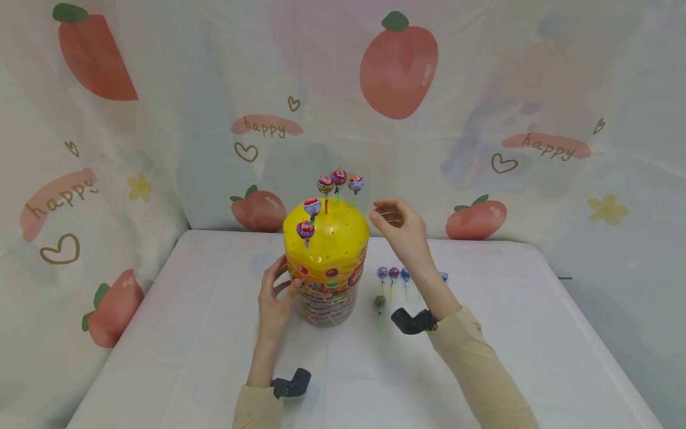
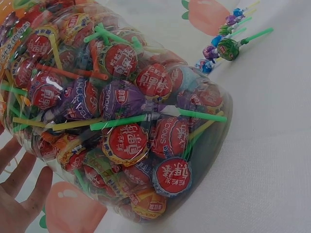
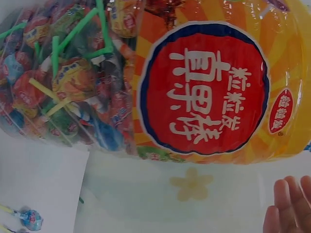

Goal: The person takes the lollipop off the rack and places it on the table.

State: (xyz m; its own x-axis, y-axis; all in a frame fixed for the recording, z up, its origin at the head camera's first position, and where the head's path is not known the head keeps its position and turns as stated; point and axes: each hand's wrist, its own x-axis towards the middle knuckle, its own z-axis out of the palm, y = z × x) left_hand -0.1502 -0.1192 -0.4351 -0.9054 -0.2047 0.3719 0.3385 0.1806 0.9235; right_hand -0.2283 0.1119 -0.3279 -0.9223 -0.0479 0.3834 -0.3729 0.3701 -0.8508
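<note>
A clear jar (image 1: 324,310) full of wrapped lollipops, with a yellow lid (image 1: 337,244) and an orange label (image 3: 286,121), stands on the table. Several lollipops (image 1: 312,207) stick upright from holes along the lid's left and back. My left hand (image 1: 276,304) is at the jar's left side, fingers spread against it below the lid. In the left wrist view, part of that hand (image 2: 19,194) shows beside the clear wall. Just right of the lid, my right hand (image 1: 403,229) is raised with loosely bent fingers, and no candy shows in it.
Right of the jar, a row of lollipops (image 1: 394,273) lies on the white table (image 1: 214,333), partly hidden by my right forearm. A green lollipop (image 1: 379,302) lies in front of them. A fruit-printed cloth (image 1: 343,77) hangs behind the table.
</note>
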